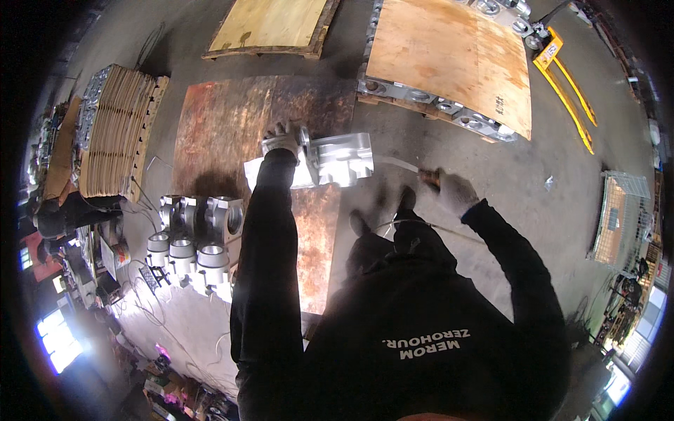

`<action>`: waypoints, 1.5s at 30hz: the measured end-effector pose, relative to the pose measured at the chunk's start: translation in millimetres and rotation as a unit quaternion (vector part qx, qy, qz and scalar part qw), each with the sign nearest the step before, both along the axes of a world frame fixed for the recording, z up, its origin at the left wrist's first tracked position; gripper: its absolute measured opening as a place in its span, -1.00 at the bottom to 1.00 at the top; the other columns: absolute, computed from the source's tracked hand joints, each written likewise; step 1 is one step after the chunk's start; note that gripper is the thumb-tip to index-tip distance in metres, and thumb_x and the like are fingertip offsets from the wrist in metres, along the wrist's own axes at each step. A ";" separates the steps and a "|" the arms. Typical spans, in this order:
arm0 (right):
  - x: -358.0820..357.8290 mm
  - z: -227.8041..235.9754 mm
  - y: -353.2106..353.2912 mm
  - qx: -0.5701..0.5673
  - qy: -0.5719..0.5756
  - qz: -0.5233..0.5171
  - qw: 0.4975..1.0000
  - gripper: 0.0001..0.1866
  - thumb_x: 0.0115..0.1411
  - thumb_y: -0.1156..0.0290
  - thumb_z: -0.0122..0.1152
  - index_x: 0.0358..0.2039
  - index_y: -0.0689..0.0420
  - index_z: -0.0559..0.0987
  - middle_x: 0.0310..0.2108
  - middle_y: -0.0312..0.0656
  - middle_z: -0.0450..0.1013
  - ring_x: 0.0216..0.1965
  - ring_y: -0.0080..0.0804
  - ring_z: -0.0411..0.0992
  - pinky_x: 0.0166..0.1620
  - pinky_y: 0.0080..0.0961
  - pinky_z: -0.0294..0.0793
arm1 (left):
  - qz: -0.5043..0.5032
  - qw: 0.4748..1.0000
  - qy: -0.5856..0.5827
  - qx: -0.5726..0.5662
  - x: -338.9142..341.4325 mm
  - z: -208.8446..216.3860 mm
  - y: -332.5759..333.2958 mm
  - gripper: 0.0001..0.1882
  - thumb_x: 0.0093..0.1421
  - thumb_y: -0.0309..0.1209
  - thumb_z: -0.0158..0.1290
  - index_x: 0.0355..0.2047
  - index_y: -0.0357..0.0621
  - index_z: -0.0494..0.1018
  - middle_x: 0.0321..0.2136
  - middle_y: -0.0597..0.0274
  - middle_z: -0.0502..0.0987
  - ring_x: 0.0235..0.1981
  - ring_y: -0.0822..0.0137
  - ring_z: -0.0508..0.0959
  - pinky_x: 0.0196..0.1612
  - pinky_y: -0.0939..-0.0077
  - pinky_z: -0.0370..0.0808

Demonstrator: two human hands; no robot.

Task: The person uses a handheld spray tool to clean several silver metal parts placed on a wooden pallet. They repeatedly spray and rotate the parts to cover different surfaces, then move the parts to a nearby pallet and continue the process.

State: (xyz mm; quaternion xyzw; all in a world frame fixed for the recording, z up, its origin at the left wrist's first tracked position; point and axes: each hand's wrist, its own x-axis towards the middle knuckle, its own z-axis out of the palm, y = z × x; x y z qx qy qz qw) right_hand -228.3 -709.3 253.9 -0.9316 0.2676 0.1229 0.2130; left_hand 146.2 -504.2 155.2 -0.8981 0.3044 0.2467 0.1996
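Note:
A shiny silver metal casting [342, 156] with a raised flange lies on a worn brown sheet [232, 119]. My left hand [281, 140], in a pale glove, grips the casting's left end, fingers bent over its far edge. To the right, away from the casting, my gloved right hand [458, 195] closes around the brownish handle [430, 178] of a tool. From this handle a thin pale rod [397, 163] reaches to the casting's right end. The tool's exact kind and its tip cannot be made out.
Several similar castings [212, 257] stand at the left beside the sheet. Behind them is a stack of cardboard dividers [116, 133]. Wood-topped pallets [449, 63] and a yellow pallet jack [562, 91] stand farther off. A thin hose [439, 226] passes near my feet; a wire cage [618, 217] is far right.

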 end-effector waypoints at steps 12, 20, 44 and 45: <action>7.5 -64.1 -58.4 0.058 -0.041 -0.018 0.997 -0.69 0.25 0.06 0.12 -0.09 -0.11 0.59 -0.26 -0.06 0.56 -0.39 -0.08 0.57 -0.43 -0.15 0.53 | 0.017 0.993 0.017 0.116 -13.3 33.3 -19.2 0.52 -0.34 0.13 0.42 0.40 0.01 -0.42 0.41 -0.02 -0.19 0.38 -0.14 0.00 0.35 0.06 0.08; 24.6 -94.3 -75.9 0.147 -0.221 0.026 0.964 -0.75 0.25 0.18 0.14 -0.10 -0.08 0.60 -0.18 -0.26 0.58 -0.27 -0.19 0.59 -0.25 -0.26 0.58 | 0.033 0.995 -0.016 0.095 -11.9 18.2 -15.3 0.38 -0.24 0.46 0.11 0.40 0.02 -0.27 0.40 -0.01 -0.13 0.36 -0.07 0.06 0.34 0.10 0.11; -80.7 -150.8 -109.5 0.523 0.044 -0.369 0.767 -0.52 0.27 -0.13 0.04 -0.45 0.08 0.46 -0.76 -0.36 0.24 -0.81 -0.59 0.22 -0.77 -0.56 0.22 | 0.055 0.984 0.037 0.163 -10.0 31.2 -30.8 0.32 -0.11 0.36 0.13 0.40 -0.07 -0.33 0.40 -0.06 -0.20 0.41 -0.02 -0.09 0.40 0.22 -0.03; -78.6 -155.5 -102.6 0.540 0.044 -0.363 0.758 -0.49 0.24 -0.16 0.07 -0.53 0.06 0.39 -0.76 -0.35 0.25 -0.83 -0.59 0.21 -0.79 -0.55 0.22 | 0.043 0.983 0.027 0.178 -6.1 24.7 -23.3 0.32 -0.11 0.36 0.13 0.40 -0.07 -0.33 0.40 -0.06 -0.19 0.41 -0.01 -0.08 0.39 0.22 -0.01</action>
